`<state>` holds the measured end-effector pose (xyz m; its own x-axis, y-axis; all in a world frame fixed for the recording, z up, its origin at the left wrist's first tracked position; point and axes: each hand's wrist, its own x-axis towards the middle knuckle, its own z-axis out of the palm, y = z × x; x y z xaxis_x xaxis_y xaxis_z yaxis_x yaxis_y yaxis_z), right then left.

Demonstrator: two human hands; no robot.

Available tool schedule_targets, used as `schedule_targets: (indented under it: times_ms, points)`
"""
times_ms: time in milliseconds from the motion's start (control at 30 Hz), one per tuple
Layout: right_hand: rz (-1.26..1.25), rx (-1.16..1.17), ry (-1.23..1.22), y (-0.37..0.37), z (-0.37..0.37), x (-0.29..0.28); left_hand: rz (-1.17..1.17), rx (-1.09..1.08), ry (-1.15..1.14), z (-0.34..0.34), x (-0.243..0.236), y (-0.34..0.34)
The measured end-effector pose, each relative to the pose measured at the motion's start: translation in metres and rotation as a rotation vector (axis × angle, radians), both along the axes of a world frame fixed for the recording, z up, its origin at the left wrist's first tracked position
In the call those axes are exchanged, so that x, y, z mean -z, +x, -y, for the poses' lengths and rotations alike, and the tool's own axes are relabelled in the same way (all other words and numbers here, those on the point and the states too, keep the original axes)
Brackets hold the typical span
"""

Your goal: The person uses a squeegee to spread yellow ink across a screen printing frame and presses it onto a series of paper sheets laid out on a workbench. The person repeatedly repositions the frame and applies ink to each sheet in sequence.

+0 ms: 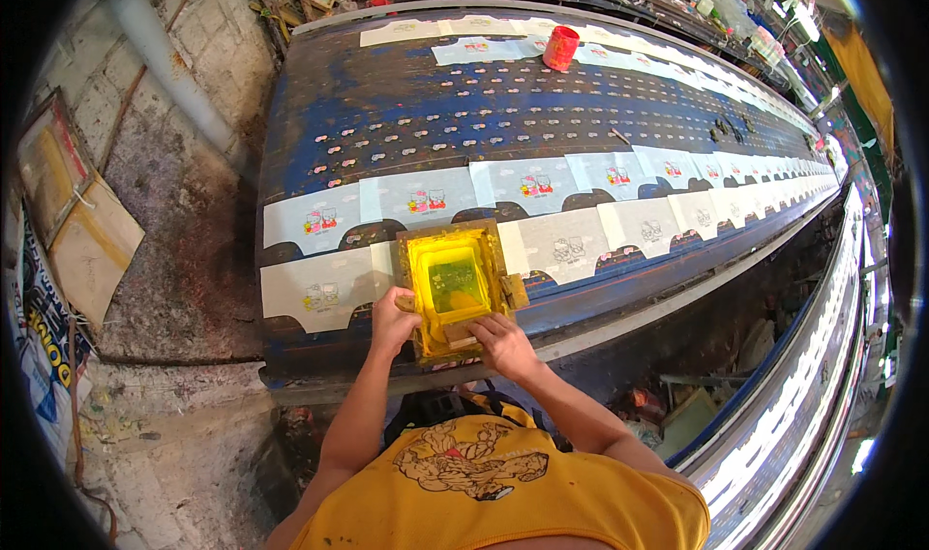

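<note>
A wooden screen-printing frame [404, 263], smeared with yellow ink, lies over a cream fabric piece at the near edge of the long table. My left hand [393, 320] is closed on the frame's left side. Inside the frame's near end, my right hand [505, 343] grips a squeegee [459, 336] with yellow ink around it. Greenish mesh shows through the middle of the frame. To the left of the frame, a cream fabric piece [295, 284] carries a cartoon outline with a little yellow; the cream piece [552, 245] to the right bears outlines only.
Light blue fabric pieces [387, 202] with coloured cartoon prints form a row behind the cream ones. A red container [560, 49] stands toward the table's far side. Past the left end rises a stained wall [184, 192] with a pipe [169, 66]. Another long table [774, 453] runs along the right.
</note>
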<state>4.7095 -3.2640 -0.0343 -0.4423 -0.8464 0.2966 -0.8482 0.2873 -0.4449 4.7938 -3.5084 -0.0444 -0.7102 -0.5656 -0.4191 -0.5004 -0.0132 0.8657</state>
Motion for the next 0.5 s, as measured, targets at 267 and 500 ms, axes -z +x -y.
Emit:
schedule_targets:
  times_ms: [267,500]
  points:
    - [0.050,0.056,-0.013,-0.087,0.081,0.000,-0.095,-0.023,-0.002,0.001,0.023,0.001]
    - [0.045,0.085,0.142,-0.084,0.082,0.004,-0.054,-0.018,-0.005,0.004,0.025,0.003]
